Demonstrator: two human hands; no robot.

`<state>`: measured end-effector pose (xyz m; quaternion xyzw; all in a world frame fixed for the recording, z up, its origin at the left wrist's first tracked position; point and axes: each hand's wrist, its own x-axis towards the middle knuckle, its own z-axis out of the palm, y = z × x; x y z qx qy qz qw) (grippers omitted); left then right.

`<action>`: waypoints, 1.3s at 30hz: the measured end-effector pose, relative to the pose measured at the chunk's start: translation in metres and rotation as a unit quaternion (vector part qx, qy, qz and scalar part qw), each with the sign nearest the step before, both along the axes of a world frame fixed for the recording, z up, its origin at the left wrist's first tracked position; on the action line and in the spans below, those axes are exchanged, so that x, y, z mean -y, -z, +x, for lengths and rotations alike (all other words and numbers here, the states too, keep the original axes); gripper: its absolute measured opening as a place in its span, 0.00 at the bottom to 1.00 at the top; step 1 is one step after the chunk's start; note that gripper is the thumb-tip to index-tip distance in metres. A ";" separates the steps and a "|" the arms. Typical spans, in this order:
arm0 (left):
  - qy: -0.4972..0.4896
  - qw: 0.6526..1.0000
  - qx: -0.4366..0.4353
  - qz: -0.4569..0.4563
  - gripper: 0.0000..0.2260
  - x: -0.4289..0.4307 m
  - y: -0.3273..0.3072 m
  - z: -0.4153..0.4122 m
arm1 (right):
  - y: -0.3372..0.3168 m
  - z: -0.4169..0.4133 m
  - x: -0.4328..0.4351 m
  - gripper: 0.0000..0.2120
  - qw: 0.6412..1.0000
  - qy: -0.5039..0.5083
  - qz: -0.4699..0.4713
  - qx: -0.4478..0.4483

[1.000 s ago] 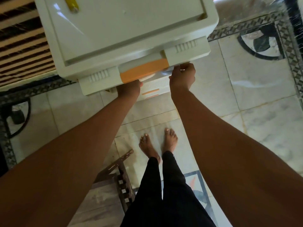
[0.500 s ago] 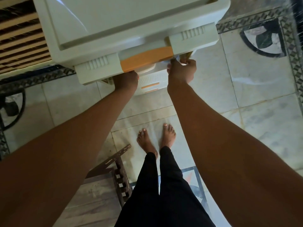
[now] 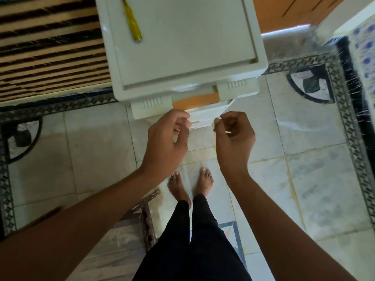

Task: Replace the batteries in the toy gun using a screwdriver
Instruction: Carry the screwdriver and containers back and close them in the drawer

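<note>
- Standing over a pale marble-tiled floor [image 3: 304, 189], a person looks straight down at bare feet [image 3: 179, 187] and black trousers [image 3: 194, 240] in the lower middle of the frame.
- A white plastic drawer cabinet [image 3: 182, 57] fills the upper middle; its top is smooth and glossy, with a raised rim and rounded corners.
- The yellow-handled screwdriver [image 3: 132, 21] lies flat on that top near its left edge, well apart from both hands.
- The top drawer front [image 3: 151, 107] has ridged grip panels at each end and an orange band [image 3: 195, 99] between them.
- The left hand [image 3: 166, 138] hangs just below the drawer front, fingers loosely curled and holding nothing; whether the fingertips touch the cabinet cannot be told.
- The right hand [image 3: 233, 138] hangs beside it, apart from it, fingers curled in, with nothing seen in its grasp.
- A black-and-white geometric tile border [image 3: 345, 110] runs behind and right of the cabinet.
- A brown-and-black striped surface [image 3: 50, 53] fills the upper left.
- Open floor lies to the right; a dark wooden frame [image 3: 146, 216] stands just left of the legs.
</note>
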<state>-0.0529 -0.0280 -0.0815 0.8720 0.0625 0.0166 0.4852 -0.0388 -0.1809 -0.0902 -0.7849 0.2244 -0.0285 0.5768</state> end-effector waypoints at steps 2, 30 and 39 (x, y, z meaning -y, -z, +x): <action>0.011 0.999 0.038 -0.006 0.05 -0.008 -0.027 0.008 | -0.024 0.005 -0.005 0.02 0.998 -0.028 -0.012 0.055; -0.136 0.985 -0.043 0.096 0.16 -0.085 -0.062 0.155 | -0.002 0.095 -0.046 0.11 0.892 -0.186 -0.329 0.247; 0.031 0.995 -0.089 0.028 0.04 -0.056 -0.036 -0.045 | 0.001 0.096 -0.041 0.11 0.882 -0.195 -0.334 0.270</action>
